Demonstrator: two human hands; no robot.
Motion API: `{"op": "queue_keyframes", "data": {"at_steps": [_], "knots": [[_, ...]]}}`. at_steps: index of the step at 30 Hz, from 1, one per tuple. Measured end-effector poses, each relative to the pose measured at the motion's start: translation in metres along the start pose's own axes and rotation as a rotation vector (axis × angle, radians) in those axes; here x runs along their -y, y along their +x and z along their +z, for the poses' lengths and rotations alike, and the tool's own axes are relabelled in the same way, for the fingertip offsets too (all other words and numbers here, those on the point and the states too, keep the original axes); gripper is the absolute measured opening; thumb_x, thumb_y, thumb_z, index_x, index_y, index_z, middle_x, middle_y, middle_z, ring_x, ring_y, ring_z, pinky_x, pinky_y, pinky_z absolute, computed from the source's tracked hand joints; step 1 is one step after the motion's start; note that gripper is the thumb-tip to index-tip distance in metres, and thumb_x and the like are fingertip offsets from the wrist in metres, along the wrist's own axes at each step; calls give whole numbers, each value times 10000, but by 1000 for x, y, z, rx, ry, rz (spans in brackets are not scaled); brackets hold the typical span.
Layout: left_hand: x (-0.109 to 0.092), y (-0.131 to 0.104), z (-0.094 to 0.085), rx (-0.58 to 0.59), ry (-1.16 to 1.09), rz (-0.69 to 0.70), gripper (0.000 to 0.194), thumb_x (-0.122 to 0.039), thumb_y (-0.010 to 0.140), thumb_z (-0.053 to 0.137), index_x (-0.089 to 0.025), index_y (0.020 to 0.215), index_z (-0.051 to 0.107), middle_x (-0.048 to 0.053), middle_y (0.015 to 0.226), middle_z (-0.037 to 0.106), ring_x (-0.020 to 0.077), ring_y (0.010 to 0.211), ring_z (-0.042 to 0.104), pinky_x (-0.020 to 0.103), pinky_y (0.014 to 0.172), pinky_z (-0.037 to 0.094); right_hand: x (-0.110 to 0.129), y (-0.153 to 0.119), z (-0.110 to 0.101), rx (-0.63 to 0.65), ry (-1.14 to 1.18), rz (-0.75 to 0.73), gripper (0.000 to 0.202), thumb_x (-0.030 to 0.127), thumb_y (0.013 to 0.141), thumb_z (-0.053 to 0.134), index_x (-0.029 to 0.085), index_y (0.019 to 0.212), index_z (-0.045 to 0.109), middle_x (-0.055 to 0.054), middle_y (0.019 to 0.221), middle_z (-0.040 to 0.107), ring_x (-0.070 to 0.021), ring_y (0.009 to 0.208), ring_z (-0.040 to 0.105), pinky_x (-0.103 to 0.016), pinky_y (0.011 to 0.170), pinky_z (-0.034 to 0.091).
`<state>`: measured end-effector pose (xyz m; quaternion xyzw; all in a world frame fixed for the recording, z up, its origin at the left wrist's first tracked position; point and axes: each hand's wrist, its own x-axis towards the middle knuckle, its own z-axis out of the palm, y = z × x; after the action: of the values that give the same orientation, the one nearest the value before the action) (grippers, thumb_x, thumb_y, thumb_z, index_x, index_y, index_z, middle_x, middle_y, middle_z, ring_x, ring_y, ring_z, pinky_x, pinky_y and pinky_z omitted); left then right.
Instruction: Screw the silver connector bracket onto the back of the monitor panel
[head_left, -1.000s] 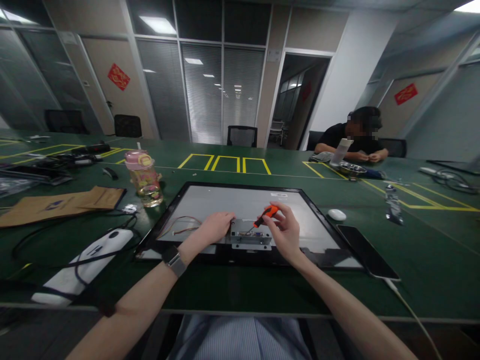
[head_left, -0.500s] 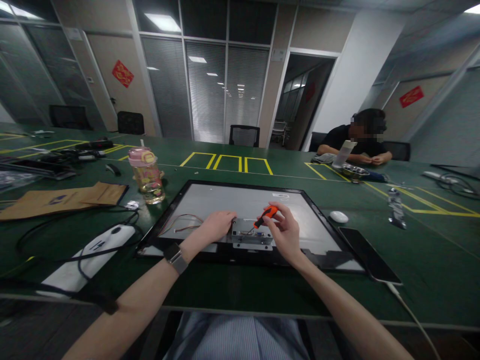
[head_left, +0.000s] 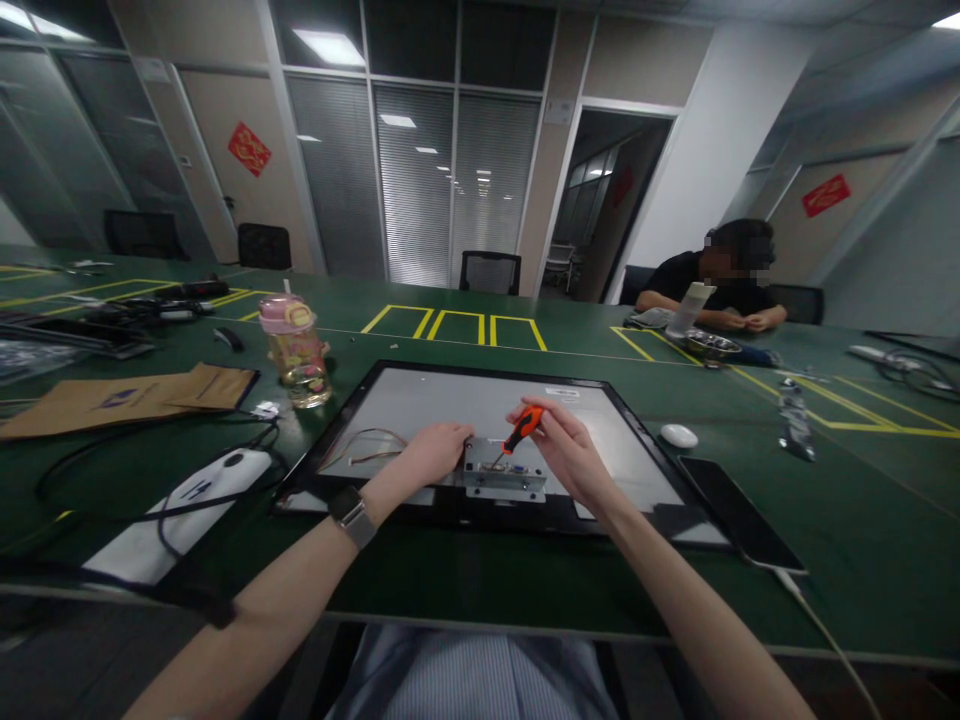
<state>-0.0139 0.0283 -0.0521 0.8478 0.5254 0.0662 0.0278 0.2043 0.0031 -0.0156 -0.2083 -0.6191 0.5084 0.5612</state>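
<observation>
Hands curl, right gripping screwdriver, left touching bracket.

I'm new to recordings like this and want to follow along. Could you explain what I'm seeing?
There is no machine here: these are a person's bare hands. Every picture comes from one camera worn on that person's head, looking forward and down. On the green table lies a flat panel with a black frame. The right hand holds an orange-and-black screwdriver, pointed down at a metal bracket on the panel. The left hand is at the bracket's left edge. Around the panel are a bottle, a white power strip and a phone. Another person sits across the table.
</observation>
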Motion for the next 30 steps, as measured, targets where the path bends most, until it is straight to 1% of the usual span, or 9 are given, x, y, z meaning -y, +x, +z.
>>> {"op": "queue_keyframes", "data": {"at_steps": [4,6,8,13,17,20,22,25,30], "knots": [[0,-1,0,-24,1,18,308,-141,937,381,-185,1164,584,116,1083,702,242,991,672,340,839,495,6,1,-6,28,-202,-98,219,427,916,576,261,972,707,-58,999,681,-233,1046,637,-422,946,502],[0,-1,0,-32,5,21,305,-130,931,384,-183,1150,590,115,1072,705,244,986,674,339,829,497,9,1,-9,26,-335,-146,187,412,873,639,248,900,726,-60,966,656,-230,994,634,-393,878,532],[0,-1,0,-32,7,22,301,-122,925,390,-184,1137,596,111,1064,706,245,981,675,337,823,497,11,1,-10,30,-390,-164,174,393,878,635,251,907,731,-54,926,651,-216,925,644,-375,821,548],[0,-1,-1,-27,-5,17,296,-136,933,391,-182,1141,597,119,1073,702,251,977,675,345,828,496,8,-1,-9,89,-321,-120,243,387,958,511,283,1120,660,-55,1037,700,-217,1013,659,-418,921,524],[0,-1,-1,-21,-8,22,301,-129,932,389,-188,1147,591,118,1063,700,245,975,672,341,829,492,5,-2,-6,73,-265,-110,209,418,935,545,267,1008,670,-67,1096,661,-243,1100,619,-443,955,504],[0,-2,-2,-17,0,16,289,-123,927,395,-192,1122,597,110,1027,701,241,961,672,330,809,492,6,-3,-3,68,-247,-111,164,401,893,620,256,917,693,-52,1019,640,-221,1013,637,-393,884,536],[-1,-2,-3,-22,0,22,286,-124,928,393,-192,1114,599,106,1024,701,241,961,672,327,800,493,7,-4,-1,73,-250,-96,166,380,915,593,269,996,687,-41,982,653,-197,950,652,-372,861,540],[-3,-2,-5,-21,-2,23,293,-128,933,382,-189,1117,601,110,1021,705,249,962,672,337,801,494,10,-5,2,81,-271,-94,239,387,957,518,270,1132,631,-50,994,689,-200,955,662,-392,892,530],[-2,-2,-4,-6,-11,0,313,-126,928,388,-193,1151,596,115,1081,698,236,1000,665,336,850,491,10,-5,1,16,-338,-135,251,434,950,512,254,1023,670,-66,1068,675,-231,1064,636,-416,969,497]]}}
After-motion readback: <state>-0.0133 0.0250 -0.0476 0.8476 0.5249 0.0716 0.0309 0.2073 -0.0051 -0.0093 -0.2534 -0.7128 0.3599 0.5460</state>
